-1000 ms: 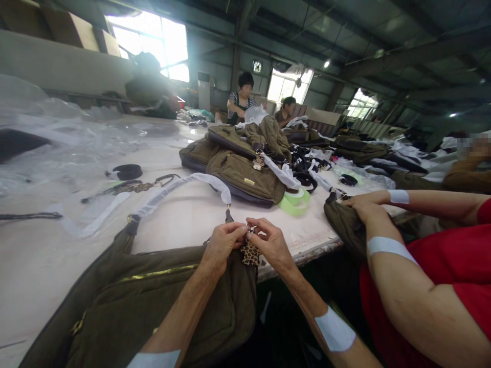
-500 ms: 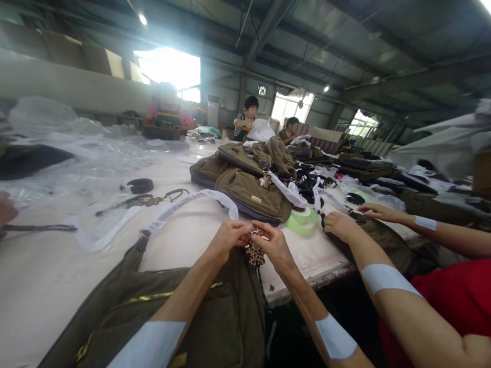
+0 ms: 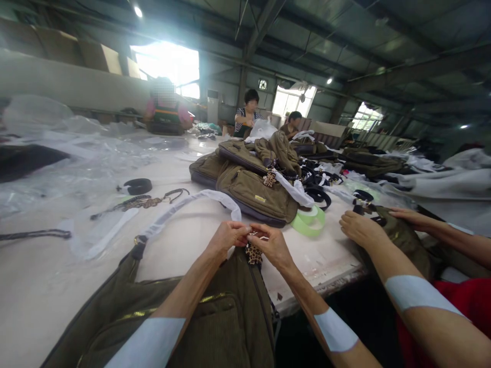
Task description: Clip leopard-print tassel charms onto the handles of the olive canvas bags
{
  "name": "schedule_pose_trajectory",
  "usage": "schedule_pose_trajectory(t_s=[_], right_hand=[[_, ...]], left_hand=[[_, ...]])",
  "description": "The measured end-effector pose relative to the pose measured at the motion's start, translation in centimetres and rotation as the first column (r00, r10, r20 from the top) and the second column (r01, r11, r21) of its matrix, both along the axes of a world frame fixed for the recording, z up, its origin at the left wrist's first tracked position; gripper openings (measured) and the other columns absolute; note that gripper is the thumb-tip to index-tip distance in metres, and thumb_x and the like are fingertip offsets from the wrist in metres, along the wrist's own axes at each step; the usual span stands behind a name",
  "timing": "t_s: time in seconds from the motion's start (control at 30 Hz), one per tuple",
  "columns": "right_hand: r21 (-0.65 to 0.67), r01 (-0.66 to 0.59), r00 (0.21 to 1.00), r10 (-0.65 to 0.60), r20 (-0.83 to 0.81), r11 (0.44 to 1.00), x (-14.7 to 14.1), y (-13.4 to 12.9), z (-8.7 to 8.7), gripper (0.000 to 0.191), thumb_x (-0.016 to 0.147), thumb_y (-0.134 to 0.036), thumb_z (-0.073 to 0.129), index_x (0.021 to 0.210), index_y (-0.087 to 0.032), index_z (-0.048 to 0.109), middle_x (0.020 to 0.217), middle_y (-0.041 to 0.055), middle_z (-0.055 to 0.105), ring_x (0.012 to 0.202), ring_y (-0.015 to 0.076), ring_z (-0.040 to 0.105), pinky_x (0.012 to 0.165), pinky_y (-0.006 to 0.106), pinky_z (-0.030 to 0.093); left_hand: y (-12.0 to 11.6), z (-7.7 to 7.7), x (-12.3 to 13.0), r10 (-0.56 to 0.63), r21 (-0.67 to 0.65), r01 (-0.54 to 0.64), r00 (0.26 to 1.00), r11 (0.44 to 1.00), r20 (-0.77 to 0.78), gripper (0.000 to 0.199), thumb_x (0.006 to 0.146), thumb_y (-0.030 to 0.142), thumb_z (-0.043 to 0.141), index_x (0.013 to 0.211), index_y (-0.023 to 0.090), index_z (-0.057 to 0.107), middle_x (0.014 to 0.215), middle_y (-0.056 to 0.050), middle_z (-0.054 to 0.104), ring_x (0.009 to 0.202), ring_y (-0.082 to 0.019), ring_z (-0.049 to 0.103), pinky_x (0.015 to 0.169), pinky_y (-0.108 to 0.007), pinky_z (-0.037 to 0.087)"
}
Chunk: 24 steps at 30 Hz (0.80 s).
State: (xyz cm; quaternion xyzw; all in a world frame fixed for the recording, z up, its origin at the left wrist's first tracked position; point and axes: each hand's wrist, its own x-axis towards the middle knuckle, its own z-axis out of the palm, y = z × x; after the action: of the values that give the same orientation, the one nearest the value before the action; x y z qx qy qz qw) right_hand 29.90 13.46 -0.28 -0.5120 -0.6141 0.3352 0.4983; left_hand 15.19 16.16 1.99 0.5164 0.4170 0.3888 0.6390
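Leopard-print tag (image 3: 253, 254) held against top edge of olive bag (image 3: 226, 317), lying on white table (image 3: 57, 286); metal clasp (image 3: 253, 236) pinched narrowly by left hand (image 3: 226, 240) and right hand (image 3: 273, 247). Green tape roll (image 3: 309, 221) nearby; co-worker's hands (image 3: 362, 230) rest on second olive bag (image 3: 406, 245).

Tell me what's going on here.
A person's left hand and right hand pinch a small metal fitting above a leopard-print tag on an olive corduroy bag. Its white-wrapped strap lies on the table. Nearby, a co-worker's near hand is beside another olive bag. More olive bags are heaped ahead.
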Motion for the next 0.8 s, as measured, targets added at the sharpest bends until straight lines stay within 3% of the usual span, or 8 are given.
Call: schedule_pose_trajectory(t_s=[0.13, 0.37, 0.6, 0.8], right_hand=[[0.037, 0.043, 0.999, -0.044, 0.028, 0.998, -0.3, 0.3, -0.4, 0.035, 0.071, -0.030, 0.064, 0.102, -0.012, 0.068, 0.091, 0.0097, 0.070, 0.072, 0.0178, 0.065, 0.063, 0.029, 0.052], [-0.119, -0.079, 0.981, 0.056, -0.185, 0.990, 0.4, 1.5, -0.8, 0.038, 0.067, -0.037, 0.069, 0.095, -0.011, 0.067, 0.084, 0.0083, 0.071, 0.072, 0.0193, 0.066, 0.065, 0.030, 0.052], [-0.152, -0.046, 0.975, 0.012, -0.221, 0.987, 0.3, 1.6, -0.4, 0.026, 0.065, -0.030, 0.067, 0.084, -0.012, 0.069, 0.073, 0.0049, 0.070, 0.062, 0.0147, 0.062, 0.055, 0.023, 0.046], [-0.101, 0.041, 0.984, -0.058, -0.169, 0.994, 0.0, 1.5, -0.2, 0.017, 0.066, -0.027, 0.064, 0.075, -0.013, 0.067, 0.071, 0.0041, 0.068, 0.063, 0.0149, 0.061, 0.057, 0.023, 0.046]], left_hand=[[0.1, -0.1, 0.1, 0.016, 0.000, -0.016, 1.000, 1.000, -0.008, 0.029, 0.058, 0.037, 0.071, 0.069, 0.011, 0.069, 0.059, -0.004, 0.063, 0.054, -0.011, 0.055, 0.056, -0.023, 0.045], [0.1, -0.3, -0.1, 0.004, 0.048, -0.002, 0.999, 0.999, -0.042, 0.027, 0.063, 0.040, 0.067, 0.066, 0.012, 0.068, 0.060, -0.003, 0.062, 0.055, -0.011, 0.053, 0.055, -0.022, 0.042], [-0.2, -0.9, -0.2, -0.038, 0.091, 0.041, 0.998, 0.995, -0.044, 0.029, 0.062, 0.032, 0.069, 0.084, 0.014, 0.072, 0.075, -0.005, 0.068, 0.069, -0.015, 0.057, 0.062, -0.024, 0.043], [-0.2, -2.3, 0.3, -0.016, 0.199, 0.008, 0.999, 0.980, 0.034, 0.029, 0.059, 0.017, 0.070, 0.087, 0.014, 0.070, 0.073, -0.002, 0.064, 0.066, -0.013, 0.056, 0.065, -0.024, 0.043]])
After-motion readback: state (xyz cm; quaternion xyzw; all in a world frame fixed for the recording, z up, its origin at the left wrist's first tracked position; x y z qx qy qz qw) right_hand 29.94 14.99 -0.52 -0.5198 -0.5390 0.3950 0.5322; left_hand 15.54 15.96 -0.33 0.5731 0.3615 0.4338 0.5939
